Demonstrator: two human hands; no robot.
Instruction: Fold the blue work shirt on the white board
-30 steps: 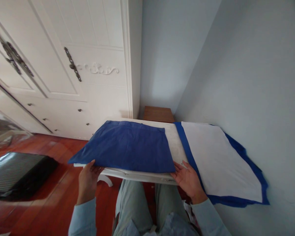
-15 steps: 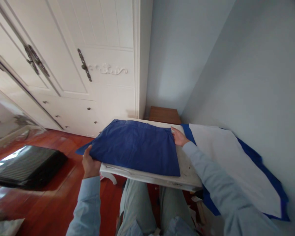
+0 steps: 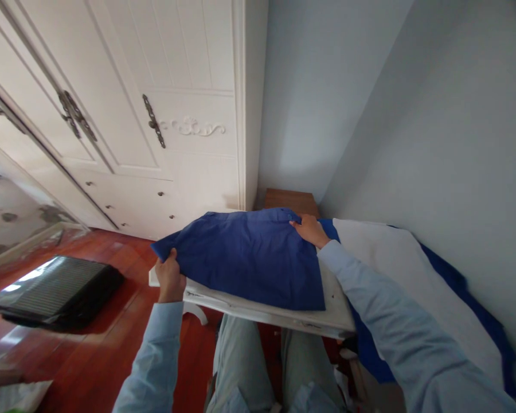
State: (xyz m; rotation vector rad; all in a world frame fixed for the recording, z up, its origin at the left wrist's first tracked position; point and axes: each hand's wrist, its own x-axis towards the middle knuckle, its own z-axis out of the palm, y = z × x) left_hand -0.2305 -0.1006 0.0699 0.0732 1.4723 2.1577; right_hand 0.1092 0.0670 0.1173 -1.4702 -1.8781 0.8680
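A dark blue cloth (image 3: 253, 258) lies spread over a small white table (image 3: 258, 311) in front of my knees. My left hand (image 3: 171, 277) grips its left edge, thumb on top, where a corner sticks out past the table. At the cloth's upper right corner, my right hand (image 3: 309, 229) pinches the edge, which is slightly raised and creased. The fingers under the fabric are partly hidden on both sides. The cloth's lower right corner rests loose on the tabletop.
To the right lies a white sheet (image 3: 395, 275) over more blue fabric (image 3: 447, 269), beside the grey wall. A white wardrobe (image 3: 198, 172) stands ahead, with a brown wooden box (image 3: 291, 201) behind the table. A black suitcase-like object (image 3: 64, 292) lies on the red wood floor (image 3: 133, 258).
My left hand has drawn the cloth's left corner up and out into view. The right hand has lifted and bunched the upper right edge. My view has shifted slightly.
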